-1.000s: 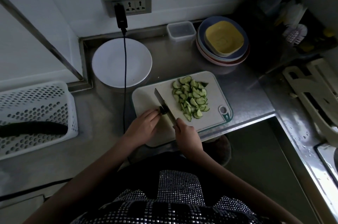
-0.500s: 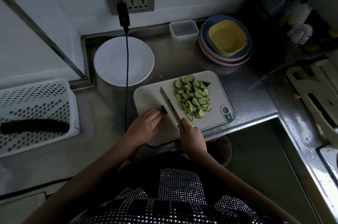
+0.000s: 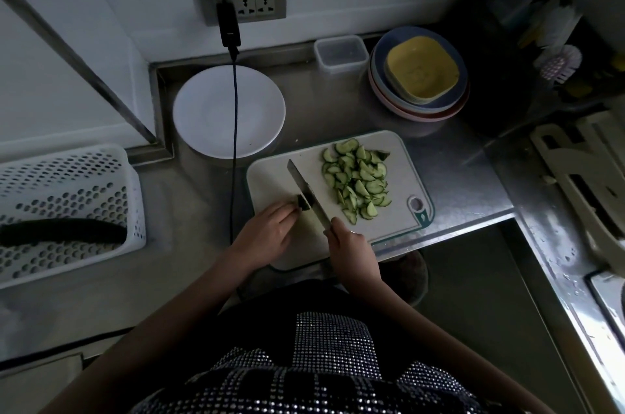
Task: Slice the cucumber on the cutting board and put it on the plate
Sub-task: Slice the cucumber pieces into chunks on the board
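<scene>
Since the previous second, little had shifted: the knife blade had tipped from one cut to the next along the same spot, and the stub under my left fingers had grown no longer.

Far to the left, a white perforated basket (image 3: 67, 207) held another dark whole cucumber (image 3: 62, 233), untouched. Beyond it the empty white plate (image 3: 229, 112) waited at the back of the counter, just behind the cutting board's far left corner, with a black charger cable (image 3: 234, 149) hanging across its face.

On the cutting board (image 3: 270, 183) my left hand (image 3: 267, 234) was curled, fingertips pinching the last dark cucumber end (image 3: 303, 202) against the board. The knife (image 3: 306, 192) stood right against that end, its blade angled away from me, and my right hand (image 3: 350, 247) was closed round its handle. To the right of the blade lay the heap of cucumber slices (image 3: 356, 183), mostly half-moons, all on the board.

I judged the slicing to be at its final cut or two. The next move would call for setting the stub aside, gathering the heap, and carrying it left to the plate without snagging that cable.
</scene>
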`<state>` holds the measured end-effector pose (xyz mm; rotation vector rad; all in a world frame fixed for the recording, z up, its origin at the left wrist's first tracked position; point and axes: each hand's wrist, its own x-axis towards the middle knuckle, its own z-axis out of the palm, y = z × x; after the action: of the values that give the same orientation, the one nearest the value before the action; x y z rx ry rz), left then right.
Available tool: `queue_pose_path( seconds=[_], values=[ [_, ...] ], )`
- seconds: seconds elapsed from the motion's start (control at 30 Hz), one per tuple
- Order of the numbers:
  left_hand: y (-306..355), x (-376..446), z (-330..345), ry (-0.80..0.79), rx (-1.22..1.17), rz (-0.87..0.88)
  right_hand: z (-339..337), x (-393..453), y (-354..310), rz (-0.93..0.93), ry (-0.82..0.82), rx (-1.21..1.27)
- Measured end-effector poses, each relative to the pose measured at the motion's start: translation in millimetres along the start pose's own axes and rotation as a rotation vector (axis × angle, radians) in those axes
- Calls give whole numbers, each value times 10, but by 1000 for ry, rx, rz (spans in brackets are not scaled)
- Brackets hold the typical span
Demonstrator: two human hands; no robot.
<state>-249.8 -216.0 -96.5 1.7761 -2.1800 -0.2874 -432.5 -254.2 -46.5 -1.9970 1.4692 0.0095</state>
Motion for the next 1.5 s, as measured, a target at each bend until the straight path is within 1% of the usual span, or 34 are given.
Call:
queue_pose_path(
  seconds=[0.17,0.33,0.47,0.67,0.93,1.3,1.4,1.5],
  values=[
    [20,-6,-6,16,0,-19,3,-8,37,22,-44,-5],
    [-5,-14,21,6,13,2,-36,-18,12,8,55,43],
    [-15,-15,17,-16,5,8,-13,0,-22,1,12,10],
    [-3,-8,8,-9,-6,-2,20,7,8,4,-5,-3],
    [-22,-14,20,-43,-8,-15,7,12,-26,-2,-31,-23],
    [-11,-11,20,-26,-4,-6,48,19,-111,37,-111,-183],
    [-9,-14,16,-30,-3,-1,36,30,-122,53,-98,-136],
    [-22,-19,30,-30,-14,-3,-23,42,-88,93,-40,-66]
  ],
)
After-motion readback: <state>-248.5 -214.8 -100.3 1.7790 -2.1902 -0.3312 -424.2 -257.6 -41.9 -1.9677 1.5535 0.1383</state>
